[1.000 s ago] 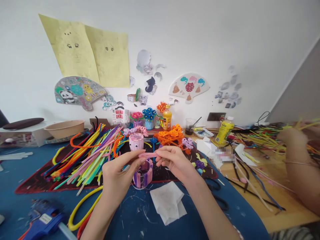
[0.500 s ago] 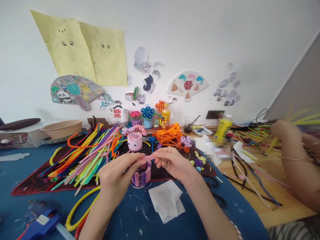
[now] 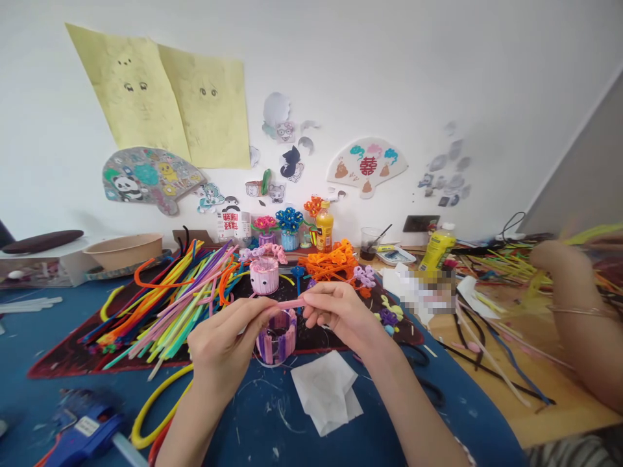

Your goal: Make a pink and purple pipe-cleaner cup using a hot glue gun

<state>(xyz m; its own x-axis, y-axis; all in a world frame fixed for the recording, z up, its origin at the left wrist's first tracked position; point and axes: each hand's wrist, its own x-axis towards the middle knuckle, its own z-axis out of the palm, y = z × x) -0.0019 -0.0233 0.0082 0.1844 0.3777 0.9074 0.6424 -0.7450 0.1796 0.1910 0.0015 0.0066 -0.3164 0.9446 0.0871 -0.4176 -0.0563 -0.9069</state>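
Note:
Both of my hands pinch one short pink pipe cleaner piece (image 3: pixel 288 303) and hold it level above the blue table. My left hand (image 3: pixel 224 342) grips its left end with thumb and fingers closed. At its right end my right hand (image 3: pixel 335 313) is closed on it too. Just below the piece stands a small purple and pink cup (image 3: pixel 277 336) made of upright sticks. Behind it sits a pink pot with eyes (image 3: pixel 264 275). A heap of coloured pipe cleaners (image 3: pixel 175 292) lies to the left.
A white tissue (image 3: pixel 327 390) lies in front of the cup. A blue glue gun (image 3: pixel 85 429) is at the lower left, near a yellow loop (image 3: pixel 156 399). Orange twisted flowers (image 3: pixel 331 261) and bottles stand at the back. Another person's arm (image 3: pixel 579 311) works among yellow strands at right.
My hands keep the same pinch on the pink piece, which has barely shifted. The other person's hand at the right has moved among the yellow strands.

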